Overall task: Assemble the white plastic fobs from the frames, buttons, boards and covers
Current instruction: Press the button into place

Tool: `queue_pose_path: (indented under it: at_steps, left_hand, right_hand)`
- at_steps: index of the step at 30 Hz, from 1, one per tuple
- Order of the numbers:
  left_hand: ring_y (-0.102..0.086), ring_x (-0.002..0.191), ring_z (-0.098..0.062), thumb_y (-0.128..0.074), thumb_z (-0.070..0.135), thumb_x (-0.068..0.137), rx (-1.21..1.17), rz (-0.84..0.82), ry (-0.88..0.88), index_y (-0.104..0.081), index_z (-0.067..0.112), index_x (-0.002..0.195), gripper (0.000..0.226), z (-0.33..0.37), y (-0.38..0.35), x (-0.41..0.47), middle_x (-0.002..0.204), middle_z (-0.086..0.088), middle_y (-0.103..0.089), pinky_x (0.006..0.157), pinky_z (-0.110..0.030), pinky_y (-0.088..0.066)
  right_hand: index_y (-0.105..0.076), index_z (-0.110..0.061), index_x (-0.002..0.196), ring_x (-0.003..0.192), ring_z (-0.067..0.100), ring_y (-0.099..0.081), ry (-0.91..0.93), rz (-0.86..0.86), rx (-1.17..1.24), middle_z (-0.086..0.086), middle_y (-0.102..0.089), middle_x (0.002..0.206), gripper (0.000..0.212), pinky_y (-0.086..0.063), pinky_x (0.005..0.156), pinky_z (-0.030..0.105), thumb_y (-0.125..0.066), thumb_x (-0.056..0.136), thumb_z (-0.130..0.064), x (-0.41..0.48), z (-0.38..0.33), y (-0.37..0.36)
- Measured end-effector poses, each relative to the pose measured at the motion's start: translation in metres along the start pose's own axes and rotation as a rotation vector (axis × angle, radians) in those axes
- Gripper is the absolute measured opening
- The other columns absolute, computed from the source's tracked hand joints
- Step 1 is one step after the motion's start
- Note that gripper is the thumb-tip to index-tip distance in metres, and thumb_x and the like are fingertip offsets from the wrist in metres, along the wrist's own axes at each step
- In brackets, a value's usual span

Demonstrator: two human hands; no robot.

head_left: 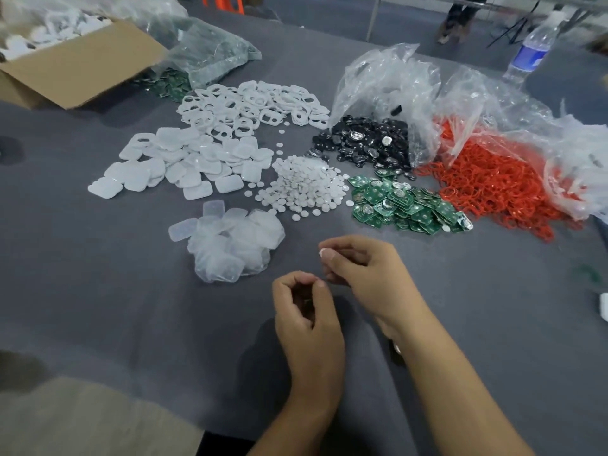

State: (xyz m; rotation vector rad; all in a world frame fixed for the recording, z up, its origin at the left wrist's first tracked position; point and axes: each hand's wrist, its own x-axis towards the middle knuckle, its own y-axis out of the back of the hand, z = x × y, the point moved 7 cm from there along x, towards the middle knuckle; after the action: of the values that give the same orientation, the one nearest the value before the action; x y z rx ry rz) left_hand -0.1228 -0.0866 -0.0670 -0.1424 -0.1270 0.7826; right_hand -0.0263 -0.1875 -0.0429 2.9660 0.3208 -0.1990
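White covers [184, 162] lie at the left of the grey table [98, 291], frames [253, 103] behind them, buttons [306, 185] heaped to their right. Nearer, the left hand [306, 311] curls its fingers; whether it holds anything I cannot tell. Just beside it the right hand [365, 271] pinches a small white button [320, 252] between thumb and fingertip. Green boards [408, 205] lie farther right

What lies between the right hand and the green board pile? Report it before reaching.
Nothing visible. Only bare grey table cloth lies between the right hand and the green boards. The white buttons sit left of that path, the red loops right.
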Motion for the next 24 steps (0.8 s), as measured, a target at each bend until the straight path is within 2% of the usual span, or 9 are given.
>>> queue_pose_path:
  at_steps: [3, 5, 8, 13, 15, 16, 19, 22, 24]
  left_hand:
    - [-0.067, 0.088, -0.003, -0.062, 0.018, 0.096, -0.012, -0.093, -0.012, -0.065, 0.026, 0.102, 0.01, 0.004, -0.006, -0.003, 0.095, 0.015, -0.07, 0.075, -0.013, -0.05]
    - [-0.07, 0.093, -0.011, -0.064, 0.022, 0.096, -0.006, -0.177, -0.034, -0.07, 0.025, 0.103, 0.01, 0.007, -0.012, -0.005, 0.099, 0.01, -0.073, 0.079, -0.022, -0.054]
    - [-0.071, 0.093, -0.022, -0.066, 0.023, 0.095, 0.027, -0.297, -0.085, -0.076, 0.023, 0.101, 0.011, 0.01, -0.02, -0.008, 0.098, 0.001, -0.075, 0.081, -0.035, -0.057]
    - [-0.071, 0.09, -0.015, -0.072, 0.021, 0.092, 0.104, -0.456, -0.171, -0.078, 0.024, 0.101, 0.011, 0.014, -0.031, -0.016, 0.096, 0.008, -0.075, 0.078, -0.024, -0.053]
    - [-0.069, 0.093, -0.013, -0.075, 0.025, 0.09, 0.215, -0.528, -0.195, -0.076, 0.03, 0.106, 0.018, 0.013, -0.037, -0.02, 0.098, 0.013, -0.072, 0.078, -0.022, -0.052]
    - [-0.066, 0.097, -0.011, -0.077, 0.029, 0.087, 0.285, -0.578, -0.207, -0.073, 0.034, 0.111, 0.025, 0.011, -0.04, -0.023, 0.1, 0.016, -0.07, 0.08, -0.019, -0.049]
    - [-0.052, 0.118, -0.004, -0.078, 0.048, 0.076, 0.512, -0.788, -0.294, -0.061, 0.04, 0.129, 0.056, 0.007, -0.054, -0.037, 0.117, 0.027, -0.062, 0.097, -0.016, -0.038]
    - [-0.038, 0.131, -0.001, -0.074, 0.059, 0.069, 0.693, -0.937, -0.386, -0.045, 0.045, 0.142, 0.08, 0.003, -0.061, -0.047, 0.127, 0.033, -0.053, 0.108, -0.02, -0.025]
    - [-0.034, 0.134, 0.0, -0.074, 0.058, 0.069, 0.736, -0.991, -0.4, -0.039, 0.047, 0.146, 0.085, 0.0, -0.063, -0.049, 0.129, 0.034, -0.051, 0.111, -0.022, -0.022]
  right_hand:
    - [-0.08, -0.013, 0.093, 0.077, 0.013, -0.07, -0.067, -0.014, 0.309, 0.009, -0.075, 0.083, 0.016, -0.056, 0.072, 0.019, -0.067, 0.092, -0.003, -0.029, 0.003, 0.015]
    - [-0.08, -0.011, 0.093, 0.08, 0.015, -0.072, -0.091, 0.006, 0.403, 0.014, -0.076, 0.088, 0.016, -0.056, 0.072, 0.018, -0.067, 0.091, -0.001, -0.044, 0.004, 0.025]
    - [-0.08, -0.009, 0.094, 0.076, 0.016, -0.071, -0.062, 0.071, 0.372, 0.016, -0.076, 0.085, 0.012, -0.056, 0.069, 0.018, -0.069, 0.09, -0.004, -0.062, 0.002, 0.041]
    - [-0.079, -0.009, 0.091, 0.069, 0.016, -0.07, -0.026, 0.185, 0.334, 0.015, -0.074, 0.076, 0.008, -0.055, 0.065, 0.022, -0.073, 0.088, -0.006, -0.082, 0.007, 0.065]
    - [-0.08, -0.016, 0.088, 0.065, 0.013, -0.068, 0.025, 0.308, 0.171, 0.008, -0.073, 0.07, 0.007, -0.054, 0.062, 0.021, -0.075, 0.087, -0.011, -0.092, 0.01, 0.087]
    - [-0.079, -0.021, 0.086, 0.062, 0.009, -0.066, 0.055, 0.403, 0.008, 0.0, -0.072, 0.067, 0.008, -0.052, 0.061, 0.019, -0.076, 0.087, -0.014, -0.098, 0.012, 0.102]
    - [-0.074, -0.032, 0.076, 0.066, -0.003, -0.065, 0.068, 0.583, -0.503, -0.021, -0.07, 0.069, 0.013, -0.05, 0.067, 0.013, -0.076, 0.084, -0.023, -0.117, 0.017, 0.141]
    - [-0.074, -0.029, 0.077, 0.067, -0.002, -0.064, 0.12, 0.512, -0.741, -0.018, -0.07, 0.072, 0.019, -0.04, 0.072, -0.001, -0.078, 0.08, -0.011, -0.124, 0.026, 0.149]
    - [-0.076, -0.021, 0.077, 0.065, 0.003, -0.057, 0.221, 0.446, -0.864, -0.014, -0.065, 0.071, 0.02, -0.036, 0.072, -0.001, -0.08, 0.074, -0.002, -0.125, 0.027, 0.144]
